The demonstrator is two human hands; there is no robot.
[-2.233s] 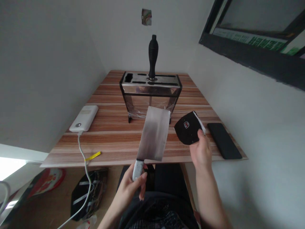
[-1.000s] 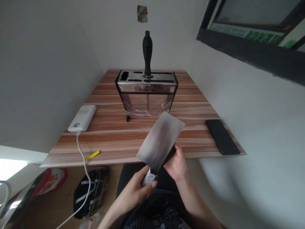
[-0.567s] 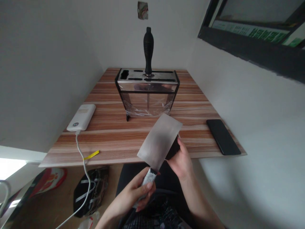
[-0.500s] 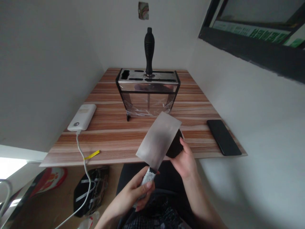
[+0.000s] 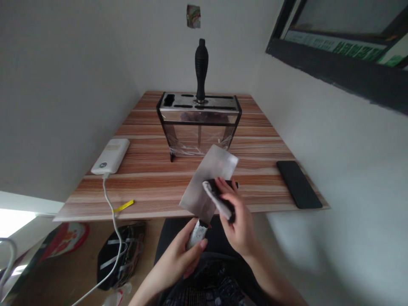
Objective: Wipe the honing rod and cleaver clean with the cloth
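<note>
My left hand (image 5: 188, 248) is closed round the pale handle of a cleaver (image 5: 204, 176), whose broad metal blade points up and away over the table's near edge. My right hand (image 5: 237, 216) grips a folded black-and-white cloth (image 5: 219, 197) and holds it against the upper face of the blade, toward its right side. Behind the blade stands a knife block (image 5: 199, 117) with clear sides and a slotted metal top. A black-handled tool (image 5: 201, 70) is upright in one of its slots; what lies below the handle is only partly visible.
On the wood-grain table (image 5: 153, 191), a white power bank (image 5: 111, 156) with a cable (image 5: 110, 202) lies left, near a yellow strip (image 5: 123, 206). A black phone (image 5: 298, 184) lies right. Walls border both sides. A black bag (image 5: 119, 257) rests on the floor.
My right hand has brought the cloth from behind the blade round onto its upper face. The cleaver has shifted slightly left, still in my left hand.
</note>
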